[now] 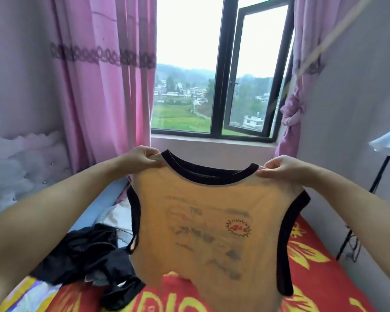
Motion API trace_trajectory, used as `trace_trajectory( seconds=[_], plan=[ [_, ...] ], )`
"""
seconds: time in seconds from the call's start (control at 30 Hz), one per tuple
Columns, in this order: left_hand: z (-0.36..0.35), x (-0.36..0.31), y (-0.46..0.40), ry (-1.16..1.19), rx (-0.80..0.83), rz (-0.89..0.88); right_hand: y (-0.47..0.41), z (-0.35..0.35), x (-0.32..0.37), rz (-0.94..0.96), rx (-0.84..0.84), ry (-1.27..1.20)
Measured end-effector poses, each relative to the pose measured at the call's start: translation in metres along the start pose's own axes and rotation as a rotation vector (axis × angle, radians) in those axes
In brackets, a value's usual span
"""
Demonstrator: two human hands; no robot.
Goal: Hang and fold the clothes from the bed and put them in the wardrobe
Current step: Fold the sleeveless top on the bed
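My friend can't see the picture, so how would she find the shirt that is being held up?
Start at the big window and look straight down below its sill. There the left hand and right hand pinch the shoulders of an orange sleeveless shirt, holding it up over the bed. Unlike the dark clothes heaped beside it, it is orange with black trim.
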State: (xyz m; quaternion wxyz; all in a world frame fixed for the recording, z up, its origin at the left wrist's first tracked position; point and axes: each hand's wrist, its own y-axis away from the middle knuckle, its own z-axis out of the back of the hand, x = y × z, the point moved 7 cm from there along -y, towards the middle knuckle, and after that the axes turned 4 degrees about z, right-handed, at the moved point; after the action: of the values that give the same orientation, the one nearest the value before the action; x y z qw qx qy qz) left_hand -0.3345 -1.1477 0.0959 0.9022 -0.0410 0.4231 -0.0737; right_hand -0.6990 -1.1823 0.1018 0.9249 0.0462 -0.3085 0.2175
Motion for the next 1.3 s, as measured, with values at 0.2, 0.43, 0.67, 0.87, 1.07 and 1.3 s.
trace_trajectory(
  seconds=[0.2,0.43,0.67,0.87,1.07,1.3],
  plan=[
    [0.002,-0.011,0.000,0.235,0.049,0.095,0.003,0.011,0.008,0.022,-0.064,-0.328],
    [-0.021,-0.033,-0.004,0.361,0.004,0.261,-0.018,0.002,0.035,-0.018,-0.253,-0.291],
    [-0.096,-0.073,0.007,0.700,0.180,0.359,-0.035,-0.059,0.110,0.095,-0.243,-0.028],
    [-0.094,-0.083,0.016,0.799,0.137,0.331,-0.021,-0.076,0.134,0.287,-0.137,-0.192],
    [-0.072,-0.089,0.020,0.666,0.149,0.195,-0.018,-0.084,0.130,0.399,-0.060,-0.043],
    [-0.062,-0.091,0.019,-0.414,0.102,-0.150,-0.006,-0.068,0.127,0.399,0.015,-0.356]
  ],
)
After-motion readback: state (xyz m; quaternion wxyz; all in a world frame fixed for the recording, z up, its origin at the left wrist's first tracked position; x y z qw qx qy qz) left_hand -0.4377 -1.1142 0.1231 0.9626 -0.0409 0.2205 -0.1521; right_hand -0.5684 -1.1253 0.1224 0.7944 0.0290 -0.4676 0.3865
